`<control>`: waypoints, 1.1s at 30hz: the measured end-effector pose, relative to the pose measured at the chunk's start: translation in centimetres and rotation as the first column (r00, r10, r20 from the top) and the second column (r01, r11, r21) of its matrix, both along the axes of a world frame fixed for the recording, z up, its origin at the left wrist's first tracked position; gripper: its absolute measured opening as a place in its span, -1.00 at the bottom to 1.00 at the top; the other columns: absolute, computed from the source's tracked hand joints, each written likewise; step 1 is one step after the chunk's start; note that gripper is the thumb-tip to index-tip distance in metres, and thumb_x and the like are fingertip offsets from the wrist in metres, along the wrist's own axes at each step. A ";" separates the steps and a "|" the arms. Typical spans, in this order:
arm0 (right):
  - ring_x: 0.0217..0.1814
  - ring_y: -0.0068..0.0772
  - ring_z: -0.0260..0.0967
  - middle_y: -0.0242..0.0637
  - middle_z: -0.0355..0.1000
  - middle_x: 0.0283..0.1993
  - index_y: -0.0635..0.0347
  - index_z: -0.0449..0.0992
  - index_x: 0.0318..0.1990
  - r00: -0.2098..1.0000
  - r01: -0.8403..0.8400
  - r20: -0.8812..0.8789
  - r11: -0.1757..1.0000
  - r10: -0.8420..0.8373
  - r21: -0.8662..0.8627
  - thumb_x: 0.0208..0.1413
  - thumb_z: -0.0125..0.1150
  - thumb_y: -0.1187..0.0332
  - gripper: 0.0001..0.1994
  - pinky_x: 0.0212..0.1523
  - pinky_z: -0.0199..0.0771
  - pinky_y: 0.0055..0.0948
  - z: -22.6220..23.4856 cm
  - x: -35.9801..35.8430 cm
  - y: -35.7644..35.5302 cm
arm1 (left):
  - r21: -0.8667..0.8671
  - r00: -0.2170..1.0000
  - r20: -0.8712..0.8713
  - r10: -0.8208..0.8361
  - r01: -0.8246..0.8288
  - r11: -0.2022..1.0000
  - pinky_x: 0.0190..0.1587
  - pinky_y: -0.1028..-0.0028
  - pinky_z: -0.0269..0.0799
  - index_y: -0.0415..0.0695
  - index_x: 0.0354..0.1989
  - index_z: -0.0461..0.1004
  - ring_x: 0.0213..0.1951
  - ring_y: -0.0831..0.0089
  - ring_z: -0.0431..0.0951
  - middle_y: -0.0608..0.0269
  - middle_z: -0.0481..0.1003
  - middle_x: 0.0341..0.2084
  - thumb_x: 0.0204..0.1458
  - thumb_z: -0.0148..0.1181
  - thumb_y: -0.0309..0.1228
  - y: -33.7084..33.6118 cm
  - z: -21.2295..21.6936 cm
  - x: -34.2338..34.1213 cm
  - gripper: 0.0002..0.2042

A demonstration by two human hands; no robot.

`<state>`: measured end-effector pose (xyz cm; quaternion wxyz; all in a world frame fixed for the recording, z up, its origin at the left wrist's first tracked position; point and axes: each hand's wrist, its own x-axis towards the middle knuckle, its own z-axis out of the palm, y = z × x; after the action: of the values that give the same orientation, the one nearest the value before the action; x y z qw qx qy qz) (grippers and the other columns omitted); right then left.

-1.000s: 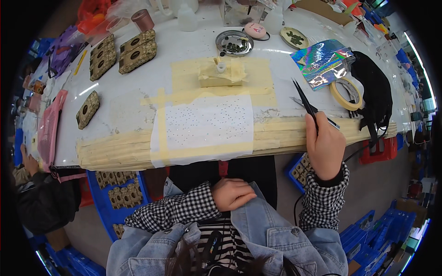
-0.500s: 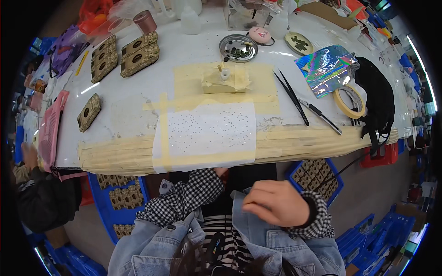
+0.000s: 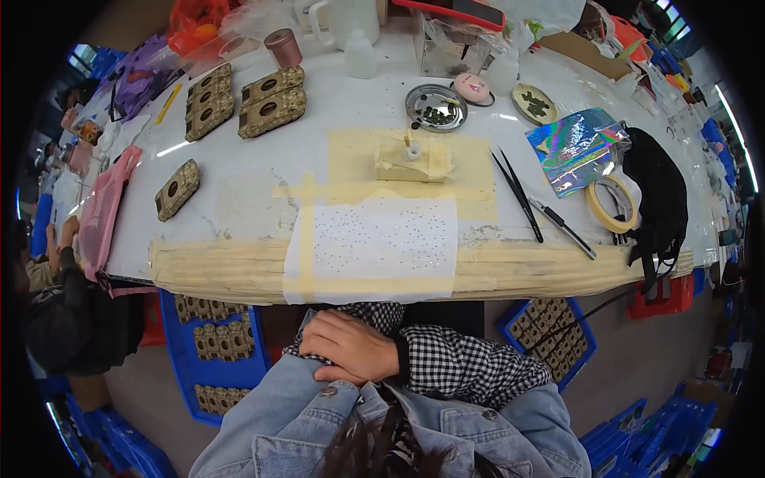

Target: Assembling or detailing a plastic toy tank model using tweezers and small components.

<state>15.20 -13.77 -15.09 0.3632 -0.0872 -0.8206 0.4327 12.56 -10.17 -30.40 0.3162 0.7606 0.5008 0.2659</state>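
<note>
My right hand [image 3: 347,344] lies across my lap, below the table's front edge. Its fingers are curled over my left sleeve [image 3: 368,314], where black-and-white checked cloth meets the denim jacket. My left hand is out of sight, hidden beneath the table edge and my right arm. In front of me, a white sheet [image 3: 382,275] dotted with tiny shiny stones is taped along the padded table edge. Behind it sits a small tape-wrapped block [image 3: 396,169] with a white cup-like piece [image 3: 413,151] on top. Neither hand touches these.
Black tweezers [image 3: 522,195] and a craft knife [image 3: 564,231] lie to the right, near a tape roll [image 3: 596,215]. Dark pieces fill a round metal dish [image 3: 460,118]. Camouflage-patterned parts [image 3: 178,190] lie at left; blue trays [image 3: 190,350] hold more below. A person [image 3: 80,334] sits at far left.
My right hand has swung left from in front of my jacket onto my left sleeve. My left forearm is now mostly covered. The view has shifted, so the table appears slightly farther right.
</note>
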 end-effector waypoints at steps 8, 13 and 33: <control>-0.18 -0.17 0.30 -0.20 0.34 -0.18 0.23 0.45 -0.16 0.936 -0.053 -0.347 0.999 0.050 0.002 0.16 0.13 0.12 -0.67 -0.16 0.31 -0.30 0.9 0.0 -0.7 | -0.014 1.000 0.001 -0.029 0.029 0.999 0.14 0.27 0.33 -0.25 -0.06 0.48 0.03 0.15 0.46 0.02 0.50 -0.13 0.02 0.16 -0.46 -1.1 0.5 -1.1 -0.71; -0.33 -0.21 0.32 -0.27 0.35 -0.30 0.20 0.44 -0.29 0.970 0.026 -0.243 1.000 -0.027 -0.007 0.09 0.18 0.01 -0.62 -0.30 0.32 -0.32 -0.5 -0.1 -1.0 | -0.021 0.999 0.005 -0.044 0.044 0.999 0.14 0.27 0.33 -0.25 -0.06 0.48 0.03 0.15 0.46 0.02 0.49 -0.14 0.02 0.16 -0.45 -1.4 0.7 -1.5 -0.71; -0.27 -0.13 0.32 -0.18 0.33 -0.32 0.30 0.42 -0.30 0.996 0.076 -0.023 0.985 -0.080 -0.154 -0.07 0.35 0.44 -0.77 -0.24 0.37 -0.30 0.9 1.7 -1.9 | -0.029 0.993 -0.001 -0.115 0.115 0.993 0.14 0.24 0.34 -0.24 -0.07 0.48 0.03 0.13 0.46 0.03 0.49 -0.16 0.02 0.16 -0.40 -4.0 2.2 -4.1 -0.70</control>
<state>16.94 -15.69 -14.24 0.3841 -0.1405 -0.7754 0.4812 8.46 -14.20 -28.20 0.3412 0.7838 0.4605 0.2391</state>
